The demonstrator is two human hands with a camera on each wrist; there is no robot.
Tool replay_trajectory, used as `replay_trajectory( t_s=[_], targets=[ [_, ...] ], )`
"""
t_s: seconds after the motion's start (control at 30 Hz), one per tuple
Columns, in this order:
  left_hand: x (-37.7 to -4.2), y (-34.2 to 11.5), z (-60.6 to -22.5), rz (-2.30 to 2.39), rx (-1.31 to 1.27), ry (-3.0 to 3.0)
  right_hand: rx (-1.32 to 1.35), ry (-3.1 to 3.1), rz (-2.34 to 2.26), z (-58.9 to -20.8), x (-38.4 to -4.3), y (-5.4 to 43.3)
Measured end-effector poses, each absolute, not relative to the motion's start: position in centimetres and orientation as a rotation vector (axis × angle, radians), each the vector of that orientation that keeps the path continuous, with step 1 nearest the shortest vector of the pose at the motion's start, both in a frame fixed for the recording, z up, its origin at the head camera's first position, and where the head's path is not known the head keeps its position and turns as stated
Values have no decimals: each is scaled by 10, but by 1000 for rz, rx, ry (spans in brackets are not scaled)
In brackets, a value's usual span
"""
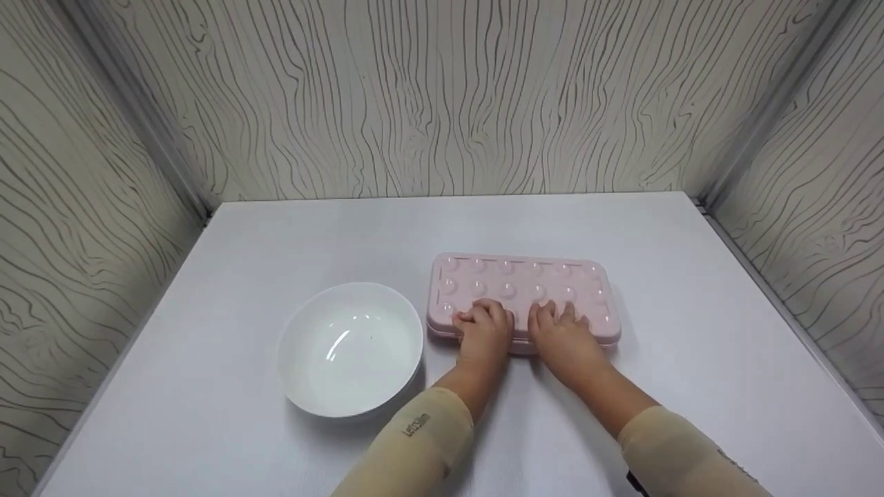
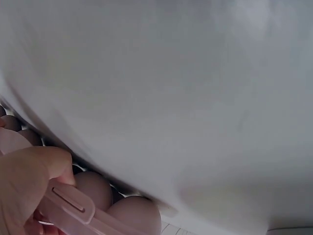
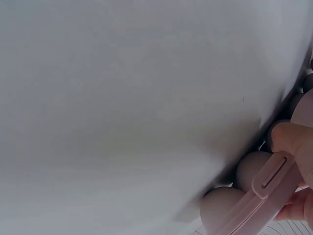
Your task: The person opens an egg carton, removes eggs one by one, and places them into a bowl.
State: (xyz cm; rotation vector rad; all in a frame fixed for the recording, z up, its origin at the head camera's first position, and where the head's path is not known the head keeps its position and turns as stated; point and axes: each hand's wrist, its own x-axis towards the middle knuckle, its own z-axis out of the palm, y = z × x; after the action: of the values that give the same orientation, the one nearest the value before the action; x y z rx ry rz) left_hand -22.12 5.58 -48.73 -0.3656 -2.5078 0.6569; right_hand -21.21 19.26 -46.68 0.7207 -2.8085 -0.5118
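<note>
A pink egg box (image 1: pixel 521 276) with a lid of rounded bumps lies closed on the table, right of the middle. My left hand (image 1: pixel 485 331) grips the left part of its front edge, fingers bent over the lid. In the left wrist view the thumb (image 2: pixel 56 161) presses beside a clip (image 2: pixel 73 201) on the rim, above rounded egg cups (image 2: pixel 134 213). Further right along the same edge, my right hand (image 1: pixel 566 342) holds the box, fingers over the top. Its thumb (image 3: pixel 288 137) lies at another clip (image 3: pixel 271 176) in the right wrist view.
A large white bowl (image 1: pixel 352 348) stands left of the egg box, close to the left forearm. The white table (image 1: pixel 331 235) is bordered by wood-grain patterned panels (image 1: pixel 442 96) at the back and both sides.
</note>
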Motion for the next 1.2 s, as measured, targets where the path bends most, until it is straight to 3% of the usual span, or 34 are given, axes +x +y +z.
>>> replay_trajectory(
  t_s=[1.2],
  targets=[
    [-209,52,-490,692,-325,-2399,738,-2801,-516,-470,-204,193]
  ],
)
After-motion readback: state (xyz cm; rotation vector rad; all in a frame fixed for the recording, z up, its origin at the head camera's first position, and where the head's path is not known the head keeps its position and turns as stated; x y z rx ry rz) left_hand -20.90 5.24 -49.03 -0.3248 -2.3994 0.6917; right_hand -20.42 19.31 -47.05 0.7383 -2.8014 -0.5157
